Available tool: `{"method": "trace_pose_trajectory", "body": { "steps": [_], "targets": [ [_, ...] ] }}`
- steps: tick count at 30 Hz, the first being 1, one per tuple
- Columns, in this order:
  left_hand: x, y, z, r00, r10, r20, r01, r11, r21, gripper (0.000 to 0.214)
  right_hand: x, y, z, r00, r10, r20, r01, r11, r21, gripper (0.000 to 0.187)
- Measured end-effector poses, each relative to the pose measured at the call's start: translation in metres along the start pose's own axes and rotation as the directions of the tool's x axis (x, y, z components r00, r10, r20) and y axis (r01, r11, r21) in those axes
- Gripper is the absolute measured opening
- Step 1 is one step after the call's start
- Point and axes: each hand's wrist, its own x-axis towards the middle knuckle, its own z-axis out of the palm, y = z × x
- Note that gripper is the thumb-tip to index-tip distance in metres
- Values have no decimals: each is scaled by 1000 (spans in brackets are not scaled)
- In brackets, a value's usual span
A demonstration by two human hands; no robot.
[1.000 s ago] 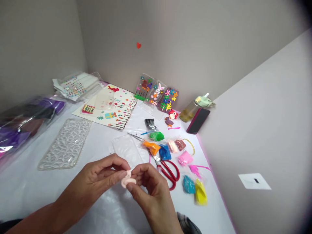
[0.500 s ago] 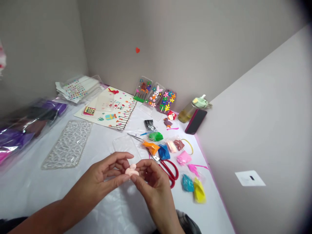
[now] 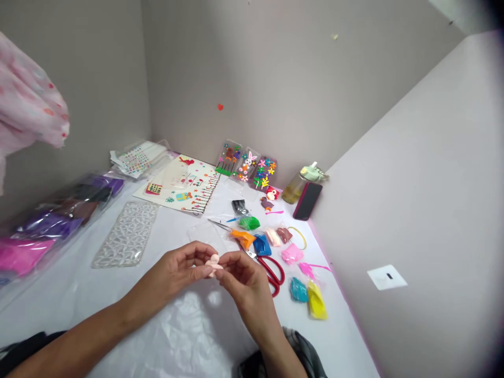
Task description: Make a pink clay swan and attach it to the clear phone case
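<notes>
Between the fingertips of both hands is a small piece of pale pink modelling clay (image 3: 213,264), with a rounded lump on top and a wider part below. My left hand (image 3: 187,266) pinches it from the left, thumb in front. From the right, my right hand (image 3: 242,275) grips its other side with thumb and fingers. The clay is held above the white table cover. Behind the hands lies a clear phone case (image 3: 205,236), partly hidden by my left fingers. Red-handled scissors (image 3: 277,275) rest just right of my right hand, blades partly under an orange clay packet (image 3: 242,239).
Packets of blue (image 3: 262,245), teal (image 3: 299,290) and yellow clay (image 3: 317,302) lie to the right. Decorated phone cases (image 3: 246,165), a bottle (image 3: 295,190) and a phone (image 3: 307,201) stand along the wall. A textured clear case (image 3: 126,234) and bagged clay (image 3: 47,226) lie left.
The view has shifted, showing more wall and a pink spotted cloth at left. Both hands still hold the clay, which now appears turned, with its lump more upright.
</notes>
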Motion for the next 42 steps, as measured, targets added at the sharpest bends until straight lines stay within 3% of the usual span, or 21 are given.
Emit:
{"method": "trace_pose_trajectory", "body": {
  "steps": [5,12,19,30,37,42],
  "targets": [
    [-3,3,-1,999,48,17,-48,999,12,33,-2,-3,3,999,-45,20,43,998,55,20],
    [-2,-1,-10,991,118,-61,-112,989,93,34,1,2,2,993,-119,5,119,992,-27,16],
    [-1,-3,-12,983,177,-55,-166,972,165,26,0,6,7,993,-113,24,114,990,-85,24],
    [-1,2,-15,986,165,14,-163,952,259,23,-1,8,5,992,-98,80,107,988,-114,22],
    [-3,5,-18,984,172,-53,-149,943,298,33,1,7,5,992,-94,81,98,994,-43,26],
    [-4,3,-15,987,163,-9,-155,953,261,29,0,6,7,993,-88,82,90,995,-30,26]
  ]
}}
